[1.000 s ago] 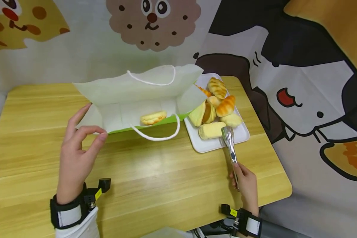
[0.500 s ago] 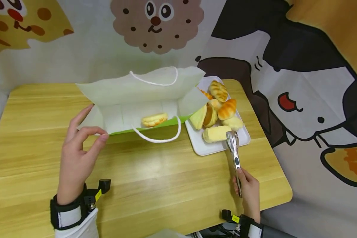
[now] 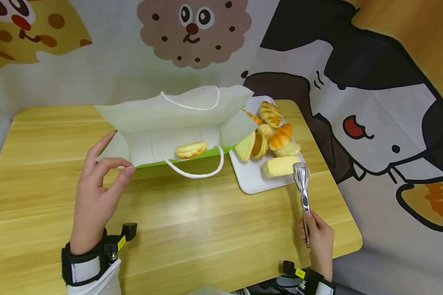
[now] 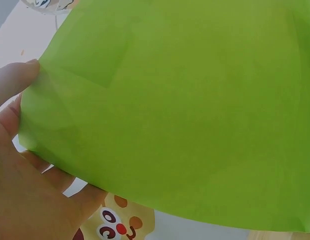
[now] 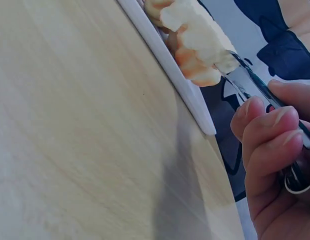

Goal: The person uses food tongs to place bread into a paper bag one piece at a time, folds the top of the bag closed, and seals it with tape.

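Note:
My left hand point(image 3: 96, 196) pinches the near left corner of a paper bag point(image 3: 140, 112), white inside with a green outside point(image 4: 170, 110) and white cord handles. Inside the bag lies one small golden bread point(image 3: 191, 150). Metal food tongs point(image 3: 303, 184) are gripped by my right hand point(image 3: 320, 239), over the right part of the table. Their tips hold the right end of a pale yellow bread roll point(image 3: 280, 166), which overlaps the front of a white tray point(image 3: 249, 182). In the right wrist view the roll point(image 5: 200, 35) sits between the tips of the tongs point(image 5: 257, 80).
More toy-like breads are heaped on the tray, among them a browned roll point(image 3: 280, 136), a striped one point(image 3: 270, 114) and a folded one point(image 3: 259, 144). The wooden table point(image 3: 184, 229) meets a cartoon-printed cloth point(image 3: 114, 69) at the back.
The right hand, tongs and pale roll have shifted rightward, and the roll has moved away from the breads on its left. The left hand still holds the bag's corner.

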`<state>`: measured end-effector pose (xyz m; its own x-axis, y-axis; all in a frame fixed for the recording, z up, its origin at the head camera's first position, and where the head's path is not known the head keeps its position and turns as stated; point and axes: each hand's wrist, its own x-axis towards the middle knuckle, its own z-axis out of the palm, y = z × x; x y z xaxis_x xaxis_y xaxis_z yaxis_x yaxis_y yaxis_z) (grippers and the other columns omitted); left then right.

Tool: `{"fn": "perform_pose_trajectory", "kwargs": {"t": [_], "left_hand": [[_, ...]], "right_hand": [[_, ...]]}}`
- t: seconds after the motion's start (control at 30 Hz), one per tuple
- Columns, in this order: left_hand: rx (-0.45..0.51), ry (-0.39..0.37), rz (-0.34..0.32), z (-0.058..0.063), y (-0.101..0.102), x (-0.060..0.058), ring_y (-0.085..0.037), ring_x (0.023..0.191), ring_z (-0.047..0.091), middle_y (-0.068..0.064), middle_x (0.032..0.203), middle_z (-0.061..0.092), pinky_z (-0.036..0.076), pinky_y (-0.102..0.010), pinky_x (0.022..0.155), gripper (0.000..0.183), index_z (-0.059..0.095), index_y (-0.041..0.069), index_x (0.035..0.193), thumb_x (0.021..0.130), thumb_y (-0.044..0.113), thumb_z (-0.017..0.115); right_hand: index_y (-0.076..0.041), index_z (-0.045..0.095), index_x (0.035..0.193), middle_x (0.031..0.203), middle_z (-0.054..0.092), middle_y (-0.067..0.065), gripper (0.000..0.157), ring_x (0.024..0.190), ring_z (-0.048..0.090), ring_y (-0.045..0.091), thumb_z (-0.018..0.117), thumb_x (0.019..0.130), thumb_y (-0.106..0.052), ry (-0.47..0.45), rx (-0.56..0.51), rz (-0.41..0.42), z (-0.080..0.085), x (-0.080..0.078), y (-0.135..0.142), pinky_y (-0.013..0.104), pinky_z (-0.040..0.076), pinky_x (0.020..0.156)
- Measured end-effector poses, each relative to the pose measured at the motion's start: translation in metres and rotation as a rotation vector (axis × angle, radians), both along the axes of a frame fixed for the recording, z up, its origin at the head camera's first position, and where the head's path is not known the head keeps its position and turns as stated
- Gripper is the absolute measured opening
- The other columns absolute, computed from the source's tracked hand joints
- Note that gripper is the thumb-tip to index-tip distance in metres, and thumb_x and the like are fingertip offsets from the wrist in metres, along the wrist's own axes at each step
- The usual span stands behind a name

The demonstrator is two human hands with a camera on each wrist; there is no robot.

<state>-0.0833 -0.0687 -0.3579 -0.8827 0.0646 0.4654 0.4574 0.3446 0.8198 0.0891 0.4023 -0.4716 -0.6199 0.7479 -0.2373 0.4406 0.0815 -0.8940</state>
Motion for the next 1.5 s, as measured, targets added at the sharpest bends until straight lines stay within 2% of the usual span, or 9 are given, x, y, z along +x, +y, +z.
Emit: {"fn": "perform_pose_trajectory", "kwargs": {"t": [0.2,0.5,0.67,0.9,1.27,1.5], "left_hand": [[-0.011,0.021,-0.003,0.000,0.000,-0.001,-0.005,0.136,0.043,0.006,0.157,0.042,0.032,-0.015,0.094,0.005,0.067,0.002,0.089,0.090,0.003,0.072],[-0.008,0.025,-0.009,-0.001,-0.001,-0.002,-0.020,0.143,0.040,0.006,0.156,0.043,0.031,-0.016,0.095,0.009,0.069,0.005,0.089,0.087,-0.003,0.072],[-0.014,0.027,-0.011,0.000,0.000,-0.002,-0.022,0.144,0.038,0.007,0.156,0.042,0.031,-0.016,0.097,0.009,0.069,0.006,0.089,0.087,-0.003,0.072],[-0.008,0.028,-0.013,-0.001,0.001,0.001,-0.023,0.143,0.039,0.006,0.156,0.042,0.031,-0.017,0.094,0.010,0.069,0.006,0.089,0.088,-0.004,0.071],[-0.032,0.042,0.000,-0.003,0.000,0.007,-0.022,0.144,0.038,0.006,0.157,0.042,0.031,-0.014,0.095,0.010,0.069,0.007,0.089,0.087,-0.003,0.072],[-0.027,0.042,-0.011,-0.001,0.000,0.007,-0.021,0.144,0.038,0.006,0.157,0.041,0.031,-0.014,0.096,0.010,0.069,0.007,0.090,0.088,-0.003,0.072]], "right_hand": [[0.001,0.062,0.121,0.067,0.060,-0.001,0.046,0.044,0.046,0.012,0.059,0.099,-0.040,0.078,-0.027,-0.020,0.005,-0.002,-0.001,0.025,0.040,0.039],[0.003,0.060,0.122,0.068,0.061,0.000,0.047,0.045,0.045,0.013,0.061,0.098,-0.038,0.138,-0.087,-0.045,0.012,-0.004,-0.005,0.026,0.039,0.040],[0.003,0.060,0.121,0.068,0.060,0.001,0.047,0.045,0.045,0.014,0.062,0.098,-0.038,0.154,-0.091,-0.051,0.014,-0.003,-0.007,0.026,0.038,0.040],[-0.001,0.063,0.120,0.067,0.059,0.001,0.044,0.045,0.045,0.014,0.063,0.097,-0.039,0.186,-0.085,-0.077,0.027,-0.002,-0.008,0.024,0.040,0.040],[-0.002,0.068,0.108,0.064,0.058,0.004,0.033,0.041,0.043,0.014,0.066,0.096,-0.033,0.406,-0.072,-0.134,0.048,-0.011,-0.019,0.023,0.037,0.038],[0.003,0.067,0.108,0.064,0.058,0.005,0.034,0.040,0.043,0.014,0.066,0.097,-0.028,0.537,-0.047,-0.109,0.068,-0.014,-0.031,0.022,0.037,0.036]]}}
